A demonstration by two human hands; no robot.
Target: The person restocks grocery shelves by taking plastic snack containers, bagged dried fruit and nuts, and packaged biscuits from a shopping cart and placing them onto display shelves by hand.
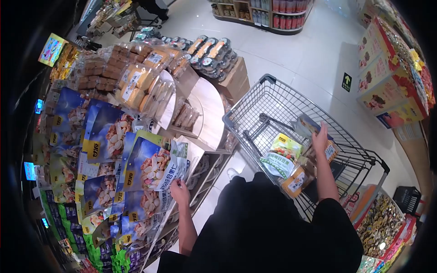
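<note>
My left hand (180, 193) is at the display on the left, its fingers closed on the edge of a blue bag of mixed nuts (146, 160) with a white strip of lettering. More blue nut bags (108, 132) stand packed around it. Inside the metal shopping cart (268, 84), my right hand (320, 139) grips a grey-blue package (307, 125), whose lower part is hidden. Beside it in the cart lie a green and yellow snack bag (287, 146), a white and green bag (276, 164) and a packaged bread (296, 180).
Wrapped breads (136, 86) and bundled jars (209, 52) are stacked on the round wooden display (211, 102). To the right stand a printed carton stand (387, 77), a bin of wrapped candies (380, 223) and a black basket (406, 199). Tiled floor (314, 59) lies beyond the cart.
</note>
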